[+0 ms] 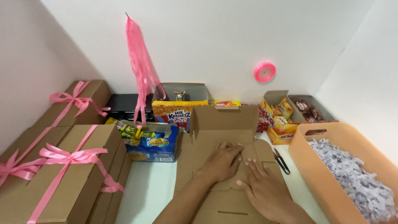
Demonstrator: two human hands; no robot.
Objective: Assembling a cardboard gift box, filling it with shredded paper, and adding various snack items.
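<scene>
Pressing down flat, both hands rest on an unfolded brown cardboard box blank [224,137] that lies on the white table [145,186] directly in front of the person. The left hand [222,161] lies palm-down near the middle of the sheet, fingers together and pointing away toward the raised rear flap. The right hand [263,186] lies just beside it, a little nearer the body, its fingers spread and angled up and to the left so the fingertips almost meet the left hand's edge. Neither hand grips anything; both are open and flat against the card.

The blank's long axis runs away from the person, from the near panel with a slot under the wrists to the upright flap at the far end. That flap stands beyond the left fingertips, so the left hand is the nearer one to it. A fold line seems to run under the left palm, though the hands hide most of it.

Small black scissors [282,161] lie right of the sheet, near the right hand. An orange bin [315,166] of shredded paper sits further right, and ribbon-tied boxes [70,166] are stacked to the left.
</scene>
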